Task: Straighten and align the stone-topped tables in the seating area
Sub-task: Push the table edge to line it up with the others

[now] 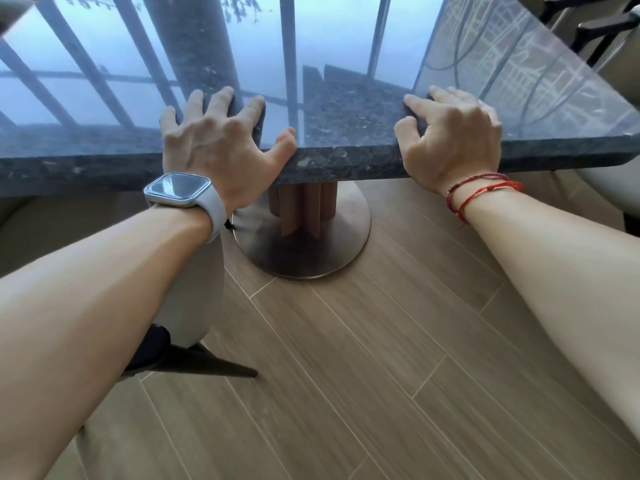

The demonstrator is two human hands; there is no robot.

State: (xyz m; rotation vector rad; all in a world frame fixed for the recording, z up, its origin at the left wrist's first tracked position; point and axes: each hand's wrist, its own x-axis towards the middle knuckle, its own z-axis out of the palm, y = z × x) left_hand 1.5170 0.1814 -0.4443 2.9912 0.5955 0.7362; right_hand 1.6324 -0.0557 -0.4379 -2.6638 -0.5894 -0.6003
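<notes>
Fingers (221, 98) of the left hand (221, 143) were spread and arched on the glossy stone worktop (346, 112), with the thumb hooked against its rough, speckled near edge, gripping it. Under that forearm a cream chair (194, 289) stood close to the round brushed-metal base (311, 251), which carried a fluted wooden column (304, 206). The right hand (453, 140) gripped the same edge, fingers (419, 103) curled on top. A pale seat (606, 188) sat under the right corner, and open plank floor (346, 358) lay nearest the person.

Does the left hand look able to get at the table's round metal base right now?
Probably not directly: the left hand grips the stone top, which overhangs the round base below.
</notes>
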